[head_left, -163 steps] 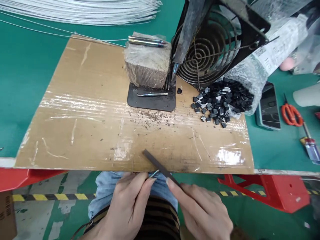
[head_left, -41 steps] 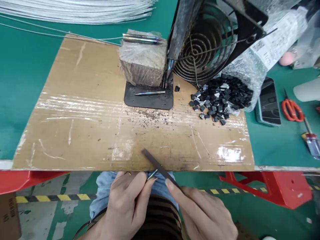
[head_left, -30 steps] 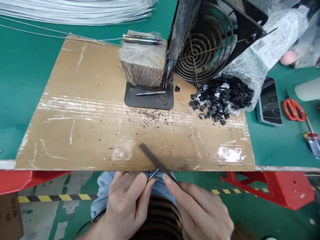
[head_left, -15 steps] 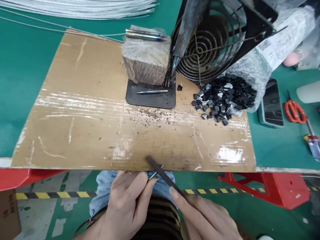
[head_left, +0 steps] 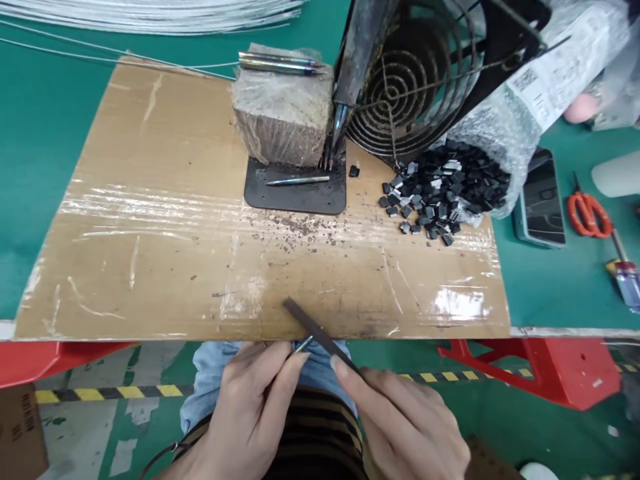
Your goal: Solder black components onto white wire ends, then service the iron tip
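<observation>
Between thumb and fingers, my left hand (head_left: 257, 393) pinches a thin metal soldering iron tip (head_left: 303, 345) that points up to the right. My right hand (head_left: 403, 417) grips a dark flat file (head_left: 311, 325), its index finger stretched along it. The file slants up to the left and crosses the tip's pointed end, just at the cardboard's front edge. Another soldering iron tip (head_left: 298, 181) lies on a black plate (head_left: 295, 200). More tips (head_left: 280, 63) rest on a plastic-wrapped block (head_left: 283, 120) behind it.
A soldering iron (head_left: 350, 73) stands before a black fan (head_left: 400, 93). Small black pieces (head_left: 440, 193) spill from a bubble-wrap bag (head_left: 515, 127). Further right are a phone (head_left: 541, 199), orange-handled scissors (head_left: 589, 213) and a screwdriver (head_left: 625, 277). White wires (head_left: 150, 13) lie at back left; cardboard (head_left: 165, 267) covers the table.
The file has slid a little up and left across the tip, with my right hand following. My left hand keeps its pinch. The whole view has shifted slightly.
</observation>
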A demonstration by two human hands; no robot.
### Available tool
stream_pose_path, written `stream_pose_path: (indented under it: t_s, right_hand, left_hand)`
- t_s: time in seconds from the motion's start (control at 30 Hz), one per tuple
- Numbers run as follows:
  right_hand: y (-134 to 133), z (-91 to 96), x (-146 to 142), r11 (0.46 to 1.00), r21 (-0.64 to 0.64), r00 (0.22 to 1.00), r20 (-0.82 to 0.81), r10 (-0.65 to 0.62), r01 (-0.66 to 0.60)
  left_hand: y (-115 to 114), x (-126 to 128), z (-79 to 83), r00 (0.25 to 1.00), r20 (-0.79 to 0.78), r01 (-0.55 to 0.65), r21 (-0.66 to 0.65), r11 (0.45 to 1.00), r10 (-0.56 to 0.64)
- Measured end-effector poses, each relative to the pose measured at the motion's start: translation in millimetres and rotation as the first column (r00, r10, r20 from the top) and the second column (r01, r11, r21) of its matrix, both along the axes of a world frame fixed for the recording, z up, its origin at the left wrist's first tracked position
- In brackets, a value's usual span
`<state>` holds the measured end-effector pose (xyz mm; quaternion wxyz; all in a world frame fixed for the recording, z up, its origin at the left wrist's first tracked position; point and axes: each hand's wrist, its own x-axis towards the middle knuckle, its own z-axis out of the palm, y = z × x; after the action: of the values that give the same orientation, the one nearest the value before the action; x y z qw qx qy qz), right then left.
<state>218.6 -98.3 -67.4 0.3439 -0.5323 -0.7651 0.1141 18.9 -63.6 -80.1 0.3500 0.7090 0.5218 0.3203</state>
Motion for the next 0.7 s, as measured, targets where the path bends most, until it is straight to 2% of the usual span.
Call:
stream_pose_path:
  t_s: [0.1, 0.3, 0.37, 0.53, 0.7]
  right_hand:
    - [8.5, -2.7, -2.5, 0.999, 0.027, 1.0, 0.003, 0.03, -0.03]
    - [-7.6, 1.3, 10.7, 0.999, -0.026, 0.998, 0.066, 0.023, -0.022]
    - [-3.9, 0.2, 8.8, 0.999, -0.013, 0.998, 0.057, 0.034, -0.034]
    - [12.0, -3.5, 0.2, 0.998, 0.059, 0.999, 0.052, 0.012, -0.015]
    - [-6.6, 0.7, 13.3, 0.998, -0.028, 0.995, 0.081, 0.059, -0.057]
  left_hand:
    - [1.5, -0.1, 1.0, 1.0, 0.026, 0.0, -0.071, 0.997, 0.002]
    - [1.7, -1.7, 5.1, 0.994, 0.111, 0.023, -0.22, 0.975, 0.002]
    - [2.0, -1.9, 6.7, 0.989, 0.149, 0.027, -0.258, 0.966, 0.012]
    - [6.7, 1.6, 9.7, 0.973, 0.224, 0.009, -0.283, 0.959, 0.057]
    - [8.0, 2.5, 8.3, 0.97, 0.234, 0.016, -0.303, 0.953, 0.058]
